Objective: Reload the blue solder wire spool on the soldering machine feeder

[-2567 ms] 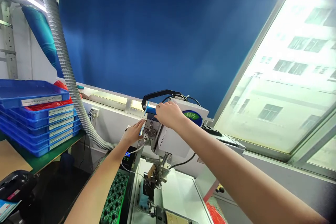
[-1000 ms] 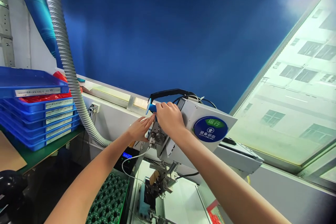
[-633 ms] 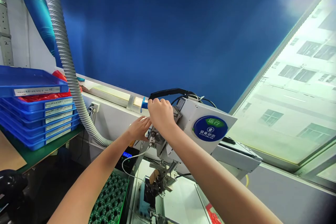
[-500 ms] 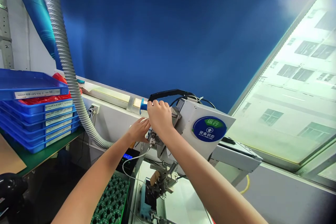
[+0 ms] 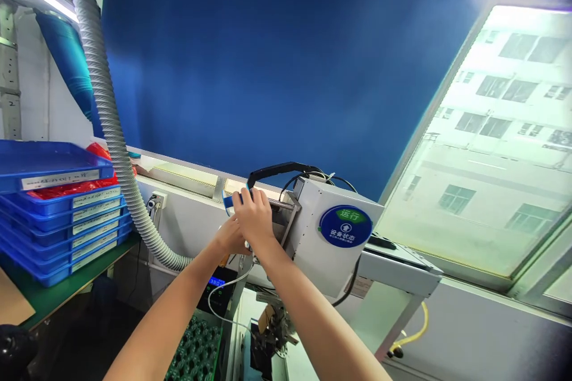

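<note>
My right hand [image 5: 254, 219] is wrapped over a blue spool [image 5: 228, 202] at the top of a white desktop machine [image 5: 313, 256]. Only the blue flange shows past my fingers; the rest of the spool is covered. A bare metal rod [image 5: 282, 205] sticks out from the machine just right of this hand. My left hand [image 5: 230, 234] is raised just below and left of my right hand, near the spool's underside. Its fingertips are hidden behind the right hand, so their grip does not show. Below both hands, a pale cable [image 5: 217, 292] loops down.
A green tray of round parts [image 5: 196, 345] lies below left, near a controller with a lit display [image 5: 217, 281]. Blue trays [image 5: 67, 214] are stacked on a green shelf at left. A grey corrugated hose [image 5: 105, 89] hangs beside them. A round status sign [image 5: 345, 226] faces me.
My right hand has moved left with the spool, away from the machine, and more of the rod shows. My left hand has shifted slightly left. The view has tilted a little upward.
</note>
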Demonstrator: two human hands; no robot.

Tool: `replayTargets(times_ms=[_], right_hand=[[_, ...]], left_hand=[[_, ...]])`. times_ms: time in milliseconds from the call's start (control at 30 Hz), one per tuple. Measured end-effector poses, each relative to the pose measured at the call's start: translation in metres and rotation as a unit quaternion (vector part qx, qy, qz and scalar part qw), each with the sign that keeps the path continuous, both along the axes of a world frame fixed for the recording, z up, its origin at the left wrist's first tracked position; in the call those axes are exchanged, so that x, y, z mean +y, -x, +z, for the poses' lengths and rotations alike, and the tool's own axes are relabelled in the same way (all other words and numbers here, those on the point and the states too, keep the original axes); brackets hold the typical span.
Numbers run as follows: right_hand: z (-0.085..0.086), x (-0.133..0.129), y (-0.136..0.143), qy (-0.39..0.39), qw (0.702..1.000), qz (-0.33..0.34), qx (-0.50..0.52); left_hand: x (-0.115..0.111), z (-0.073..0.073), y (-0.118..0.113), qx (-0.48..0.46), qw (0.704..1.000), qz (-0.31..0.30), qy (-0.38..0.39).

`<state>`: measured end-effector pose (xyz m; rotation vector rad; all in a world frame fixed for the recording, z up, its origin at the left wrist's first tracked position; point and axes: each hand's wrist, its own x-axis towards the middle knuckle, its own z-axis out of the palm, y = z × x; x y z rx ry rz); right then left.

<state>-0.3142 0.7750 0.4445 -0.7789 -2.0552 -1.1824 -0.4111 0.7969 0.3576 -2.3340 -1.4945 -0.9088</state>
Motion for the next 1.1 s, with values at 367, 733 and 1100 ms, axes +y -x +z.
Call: replayTargets(times_ms=[367,733,1100], right_hand=[[-0.011,-0.007,-0.017,-0.115,0.986,0.103,-0.059],[0.029,-0.015,-0.085,-0.025,0.978,0.098,-0.181],[0.017,-0.015,-0.075,0.139,0.976,0.047,-0.159]], left_hand=[[-0.004,-0.001,-0.009,0.118,0.979,0.103,-0.132],[0.007,-0.011,-0.003,0.184,0.979,0.049,-0.076],[0.009,-0.014,-0.008,0.213,0.974,0.069,-0.031]])
